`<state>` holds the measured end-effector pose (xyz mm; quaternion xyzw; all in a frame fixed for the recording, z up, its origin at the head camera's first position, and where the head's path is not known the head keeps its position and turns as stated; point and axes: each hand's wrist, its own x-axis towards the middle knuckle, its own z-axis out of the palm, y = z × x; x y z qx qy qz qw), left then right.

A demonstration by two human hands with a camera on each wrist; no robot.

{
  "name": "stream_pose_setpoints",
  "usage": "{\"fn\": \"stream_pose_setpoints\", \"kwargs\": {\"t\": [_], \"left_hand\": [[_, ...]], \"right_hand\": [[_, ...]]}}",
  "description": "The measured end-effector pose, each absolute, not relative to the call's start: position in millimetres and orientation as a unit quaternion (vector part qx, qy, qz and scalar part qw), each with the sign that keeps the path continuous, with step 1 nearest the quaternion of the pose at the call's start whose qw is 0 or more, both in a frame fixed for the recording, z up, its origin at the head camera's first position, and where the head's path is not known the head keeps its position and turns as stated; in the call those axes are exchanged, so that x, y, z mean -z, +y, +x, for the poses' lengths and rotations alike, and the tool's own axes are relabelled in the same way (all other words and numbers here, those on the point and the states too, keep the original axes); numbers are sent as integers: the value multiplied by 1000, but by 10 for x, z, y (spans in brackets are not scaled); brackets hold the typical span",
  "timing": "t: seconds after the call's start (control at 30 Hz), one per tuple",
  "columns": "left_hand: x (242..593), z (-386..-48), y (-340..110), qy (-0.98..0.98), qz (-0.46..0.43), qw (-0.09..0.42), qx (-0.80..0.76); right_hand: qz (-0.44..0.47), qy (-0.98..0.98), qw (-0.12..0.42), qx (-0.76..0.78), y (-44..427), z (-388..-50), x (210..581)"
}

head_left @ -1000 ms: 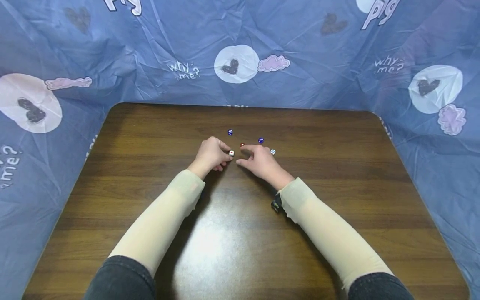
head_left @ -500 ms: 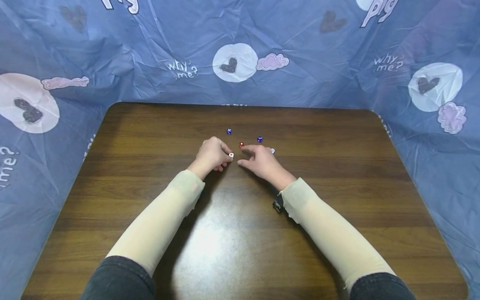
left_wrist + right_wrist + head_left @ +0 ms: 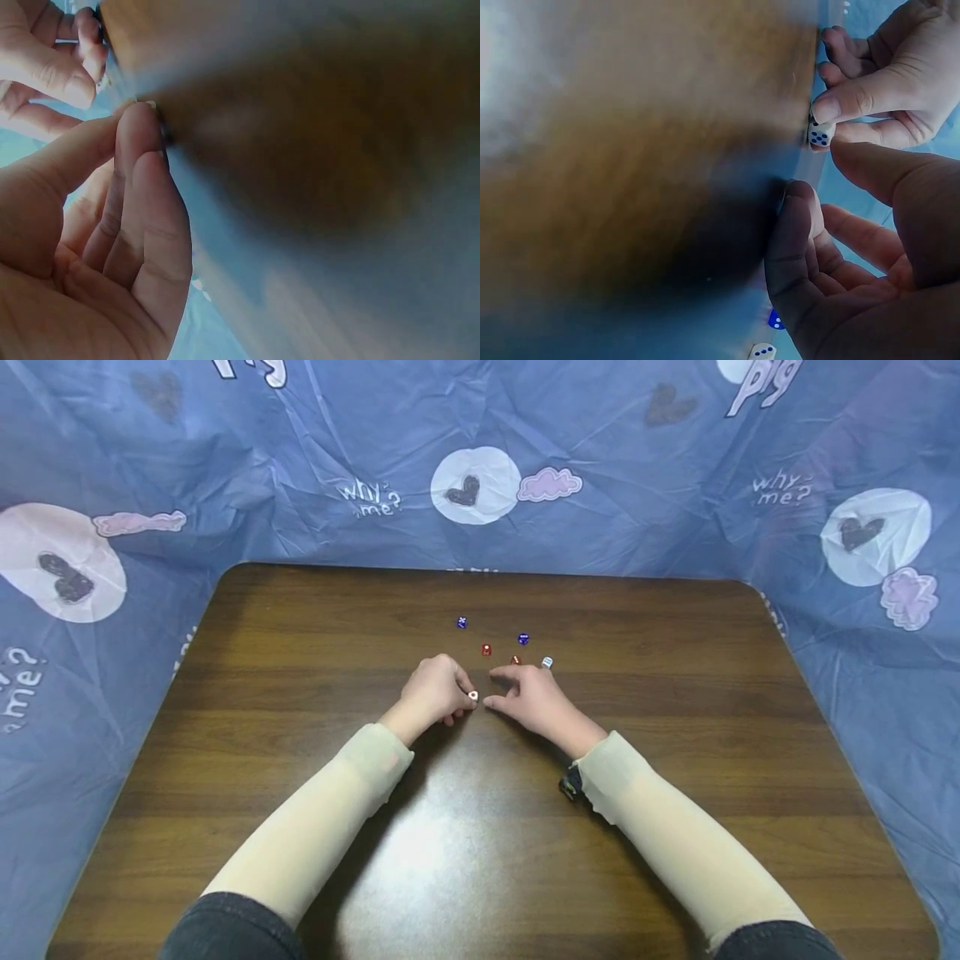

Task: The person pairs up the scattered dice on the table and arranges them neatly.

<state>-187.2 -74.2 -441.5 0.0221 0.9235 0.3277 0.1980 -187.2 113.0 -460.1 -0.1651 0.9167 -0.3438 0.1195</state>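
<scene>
The left hand (image 3: 438, 687) pinches a white die (image 3: 473, 696) near the middle of the bench (image 3: 262, 718); the right hand's (image 3: 531, 697) grip stands apart, empty. Positioning the die seems in hand; next likely calls for a steady pinch.

The left hand (image 3: 904, 82), at upper right, pinches a white die (image 3: 820, 136) between thumb and forefinger; the face turned this way bears blue pips. Below it, the right hand (image 3: 851, 266) has its thumb and fingers apart and slightly bent, the thumb tip close by the die; whether they touch is unclear. Near the bottom edge, beside the right hand's fingers, are a blue die (image 3: 776, 320) with white pips and another white die (image 3: 763, 352), partly cut off. The brown table (image 3: 622, 180) fills the left, badly blurred, with blue cloth (image 3: 859, 16) behind the hands.
</scene>
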Motion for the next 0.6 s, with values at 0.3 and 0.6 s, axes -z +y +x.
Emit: {"fn": "stream_pose_setpoints", "kwargs": {"t": [0.3,0.6], "left_hand": [[4393,-1698,-650,937,42,186,-292],[4385,-1620,-612,941,44,174,-287]], "right_hand": [[-180,919,133,325,1208,-1696,4591],[-203,917,116,324,1224,-1596,4588]]}}
